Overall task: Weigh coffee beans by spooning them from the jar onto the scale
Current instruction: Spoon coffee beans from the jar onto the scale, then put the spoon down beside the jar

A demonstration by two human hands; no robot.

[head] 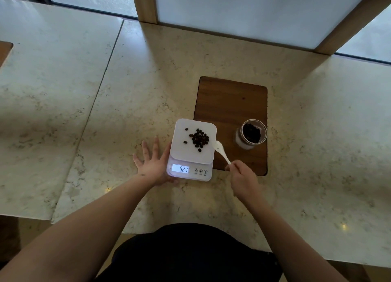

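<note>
So I've got my right hand (243, 177) pinched around the handle end of a small white plastic spoon (221, 152), and its bowl sits right at the right edge of the white digital kitchen scale (191, 149). As far as I can tell the bowl is empty. The spoon's long axis runs from my fingers up and to the left toward the platform.

The round clear glass jar (251, 134) with the rest of the dark roasted coffee beans (198, 139) stands up and to the right of the spoon tip, near it, on a dark brown wooden board (230, 104) set into the pale marble-look counter (105, 112). My right hand is clearly the nearer one, so I reckon the next scoop is just a swing right and away from me, tip first into the open mouth. Nothing stands between.

My left hand (153, 161) holds nothing: it's spread flat on the counter, thumb side against the scale's left edge to steady it. A small pile of beans plus a few strays is on the platform, and the display looks like 021.
</note>
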